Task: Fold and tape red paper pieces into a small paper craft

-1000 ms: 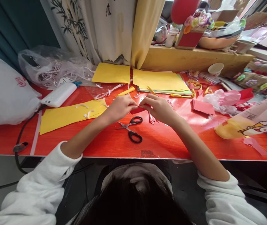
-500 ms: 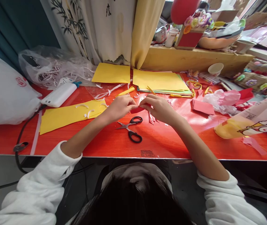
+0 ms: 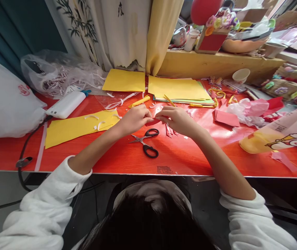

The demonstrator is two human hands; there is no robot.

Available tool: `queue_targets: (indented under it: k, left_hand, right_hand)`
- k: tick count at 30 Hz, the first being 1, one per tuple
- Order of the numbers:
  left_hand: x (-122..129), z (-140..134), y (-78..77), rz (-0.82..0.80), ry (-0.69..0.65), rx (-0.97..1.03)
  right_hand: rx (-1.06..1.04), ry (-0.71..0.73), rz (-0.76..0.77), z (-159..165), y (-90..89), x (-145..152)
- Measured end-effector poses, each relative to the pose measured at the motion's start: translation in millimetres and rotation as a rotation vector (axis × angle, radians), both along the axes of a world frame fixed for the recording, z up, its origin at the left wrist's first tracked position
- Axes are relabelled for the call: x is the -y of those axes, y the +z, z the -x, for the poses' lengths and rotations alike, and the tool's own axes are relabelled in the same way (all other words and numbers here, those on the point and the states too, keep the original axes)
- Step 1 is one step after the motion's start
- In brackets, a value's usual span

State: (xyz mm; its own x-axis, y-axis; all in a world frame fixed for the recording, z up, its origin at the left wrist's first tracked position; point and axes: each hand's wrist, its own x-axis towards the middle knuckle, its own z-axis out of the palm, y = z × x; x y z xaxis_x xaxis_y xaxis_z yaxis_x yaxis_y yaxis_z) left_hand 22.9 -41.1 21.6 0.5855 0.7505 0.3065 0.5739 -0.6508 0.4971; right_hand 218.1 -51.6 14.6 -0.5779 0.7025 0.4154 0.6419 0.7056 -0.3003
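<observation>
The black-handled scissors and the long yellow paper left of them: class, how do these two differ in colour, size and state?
The scissors are black and silver-grey; the yellow paper is yellow.
The scissors look shorter than the yellow paper.
The scissors lie spread open; the yellow paper lies flat, with white scraps on it.
Both rest on the red table.

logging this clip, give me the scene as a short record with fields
left hand: pinching a red piece, mostly hidden
right hand: pinching too, apparently the same piece
scissors: blades open, on the red table, between hands and near edge
yellow paper: sheets beyond the hands, more at left with white scraps on top
white cup: toward the table's back right
</observation>
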Motion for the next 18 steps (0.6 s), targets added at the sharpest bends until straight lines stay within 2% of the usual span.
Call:
queue_targets:
  k: [5, 8, 12, 18]
  left_hand:
    - [-0.9, 1.0, 5.2, 0.232, 0.027, 0.039]
    - [-3.6, 4.0, 6.1, 0.352, -0.003, 0.065]
    - [-4.7, 6.1, 6.1, 0.365, -0.041, 0.084]
    - [-1.5, 2.1, 6.7, 0.35, 0.021, 0.095]
  right_hand:
    - [-0.008, 0.017, -0.054, -1.1, 1.9, 1.0]
    - [-0.033, 0.053, -0.075, -2.4, 2.3, 0.9]
    - [-0.064, 0.077, -0.054, -3.6, 2.8, 0.7]
    - [-0.024, 0.042, 0.039, -3.0, 6.0, 2.8]
